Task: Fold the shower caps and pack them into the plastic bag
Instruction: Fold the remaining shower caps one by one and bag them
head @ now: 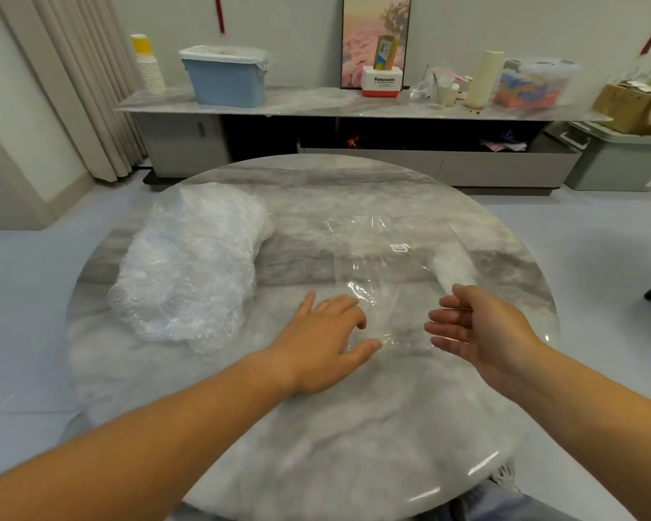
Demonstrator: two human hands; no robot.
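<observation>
A heap of crinkled clear shower caps (192,268) lies on the left part of the round marble table (316,438). A flat clear plastic bag (384,265) with a small white label lies right of centre. A folded white shower cap (453,267) shows through the bag's right side. My left hand (326,340) rests palm down on the table, its fingertips and thumb touching the bag's near end. My right hand (478,325) hovers just right of that end, palm turned left, fingers relaxed and holding nothing.
Beyond the table runs a low sideboard (316,103) with a blue bin (226,77), stacked paper cups (149,65), a Panasonic box (383,81) and clutter. A green crate (617,159) stands on the floor at right, curtains at left.
</observation>
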